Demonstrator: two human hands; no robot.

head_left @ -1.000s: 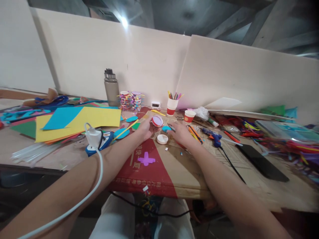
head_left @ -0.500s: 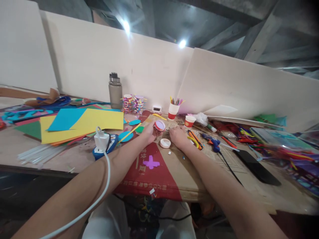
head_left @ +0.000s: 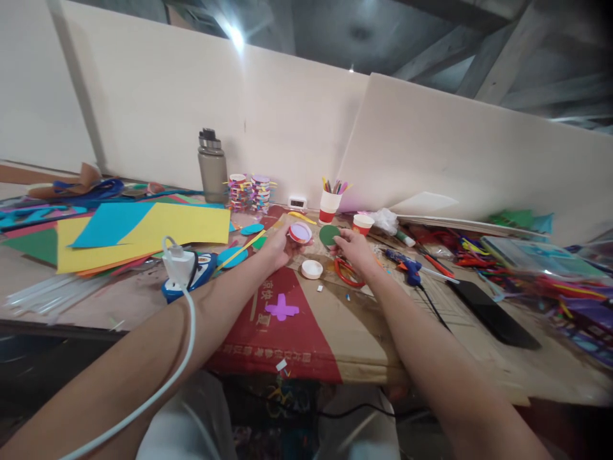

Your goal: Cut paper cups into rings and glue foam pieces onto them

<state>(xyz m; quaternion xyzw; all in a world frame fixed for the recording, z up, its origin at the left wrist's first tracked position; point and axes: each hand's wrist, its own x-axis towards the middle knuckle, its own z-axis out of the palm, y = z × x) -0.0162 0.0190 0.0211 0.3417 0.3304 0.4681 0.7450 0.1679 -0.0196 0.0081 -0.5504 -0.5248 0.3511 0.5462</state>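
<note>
My left hand [head_left: 279, 248] is closed round a short red-and-white cup piece [head_left: 301, 234] with a lilac disc on its upward face. A green paper circle [head_left: 328, 236] is pinched at its right edge by the fingers of my right hand [head_left: 358, 251], standing just right of the cup piece. Below my two hands a shallow white cup base [head_left: 311, 269] lies on the cardboard. Under my right hand there is a red loop [head_left: 347, 273], partly hidden. Nearer to me lies a purple paper cross [head_left: 282, 308].
Two decorated cup stacks [head_left: 260, 195] stand by a grey bottle [head_left: 212, 167]. A cup of pens [head_left: 330, 206] and a smaller paper cup [head_left: 363, 223] are behind my right hand. A glue gun [head_left: 407, 268] and phone [head_left: 491, 313] lie right; coloured sheets [head_left: 191, 227] and a corded plug [head_left: 179, 265] left.
My right hand has lifted off the table and now holds the green circle. The red loop shows beneath it. My left hand still grips the cup piece; the view has shifted slightly.
</note>
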